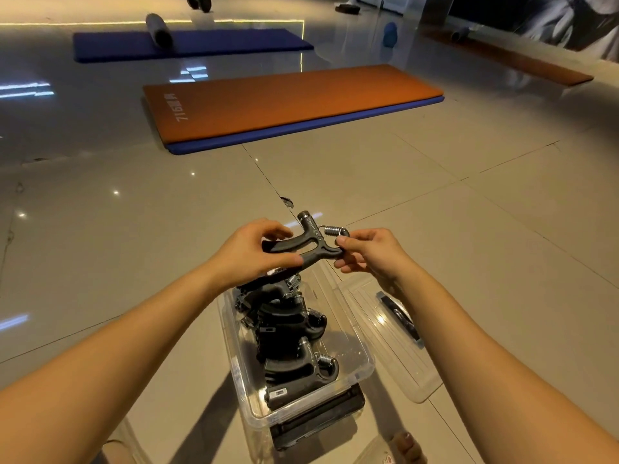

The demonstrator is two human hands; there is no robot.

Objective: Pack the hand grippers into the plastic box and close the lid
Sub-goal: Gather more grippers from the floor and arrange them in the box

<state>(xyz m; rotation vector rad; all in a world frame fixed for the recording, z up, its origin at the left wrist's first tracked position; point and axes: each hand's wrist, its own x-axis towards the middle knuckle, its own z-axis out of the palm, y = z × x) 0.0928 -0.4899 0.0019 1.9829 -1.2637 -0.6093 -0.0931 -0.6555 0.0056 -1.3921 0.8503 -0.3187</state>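
Gripping hand gripper | left hand, right hand | above box rim

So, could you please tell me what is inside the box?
Black hand grippers lie piled in the box. The left hand covers its far end, so their count is unclear.

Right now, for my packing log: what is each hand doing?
Left hand: grips the hand gripper by its handles.
Right hand: pinches its spring end.
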